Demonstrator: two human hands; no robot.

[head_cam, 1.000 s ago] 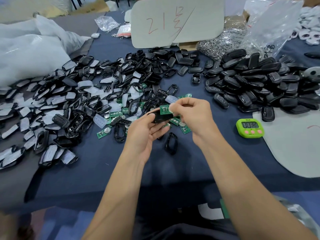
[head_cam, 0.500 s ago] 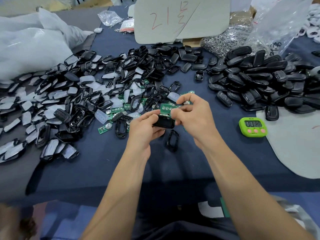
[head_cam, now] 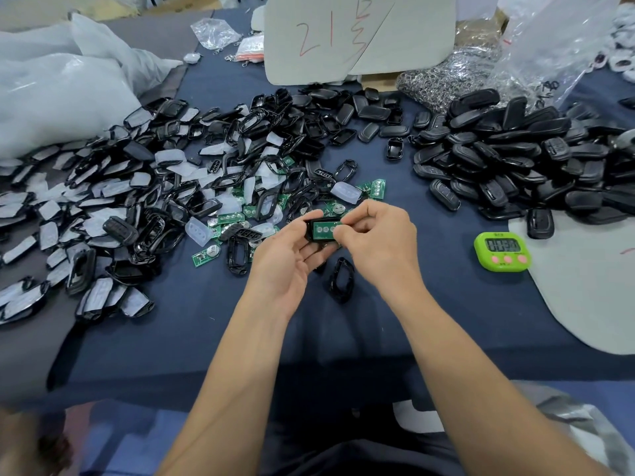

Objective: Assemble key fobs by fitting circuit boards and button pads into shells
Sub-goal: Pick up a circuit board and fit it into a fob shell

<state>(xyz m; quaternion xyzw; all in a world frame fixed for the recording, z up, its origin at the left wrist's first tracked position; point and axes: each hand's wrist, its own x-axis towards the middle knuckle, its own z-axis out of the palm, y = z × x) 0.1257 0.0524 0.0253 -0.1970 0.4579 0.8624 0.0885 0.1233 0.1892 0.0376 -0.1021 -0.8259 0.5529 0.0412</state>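
My left hand (head_cam: 288, 255) holds a black key fob shell (head_cam: 314, 224) over the middle of the table, its thumb along the shell's upper edge. A green circuit board (head_cam: 324, 229) lies inside the shell, with round silver contacts showing. My right hand (head_cam: 378, 238) pinches the board's right end with curled fingers. Loose green circuit boards (head_cam: 374, 188) and translucent button pads (head_cam: 346, 192) lie just behind my hands. An empty black shell frame (head_cam: 341, 279) rests on the blue cloth below my right hand.
A big heap of black shells and white pads (head_cam: 137, 187) covers the left. Assembled black fobs (head_cam: 508, 149) pile up at the right. A green timer (head_cam: 502, 250) sits right of my hands. Grey card (head_cam: 357, 36), key rings (head_cam: 436, 84) and plastic bags stand behind.
The green board was held above the shell by my right hand; now it sits inside the shell held in my left hand. Both hands stayed over the same spot.
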